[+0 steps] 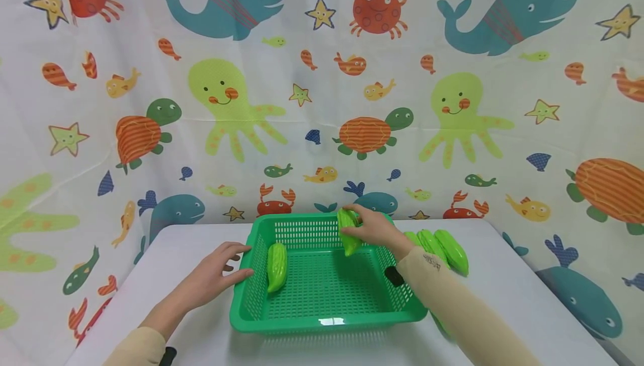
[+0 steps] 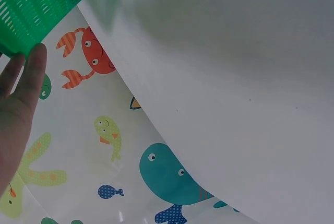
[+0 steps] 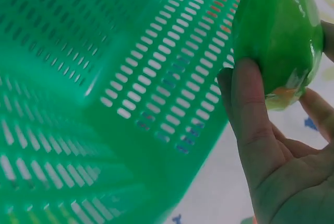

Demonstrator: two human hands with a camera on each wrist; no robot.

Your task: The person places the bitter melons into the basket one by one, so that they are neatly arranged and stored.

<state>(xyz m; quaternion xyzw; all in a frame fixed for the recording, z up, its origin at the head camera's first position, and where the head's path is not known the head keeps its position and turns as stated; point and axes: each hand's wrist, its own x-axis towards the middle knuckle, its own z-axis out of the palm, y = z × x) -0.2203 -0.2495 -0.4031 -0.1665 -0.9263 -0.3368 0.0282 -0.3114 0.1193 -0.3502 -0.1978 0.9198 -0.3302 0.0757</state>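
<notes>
The left hand (image 1: 216,274), fingers loosely spread, is at the left rim of the green basket (image 1: 282,324); a lying gourd (image 1: 277,267) rests inside along that side. Other gourds (image 1: 451,251) sit toward the table's (image 1: 495,304) far right corner. By the basket's far rim, the right hand (image 1: 374,226) grips a raised gourd (image 1: 347,226); this looks like placing, calling for lowering, then release.

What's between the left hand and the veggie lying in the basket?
The basket's left wall is between the left hand and that veggie; the head view shows it.
</notes>
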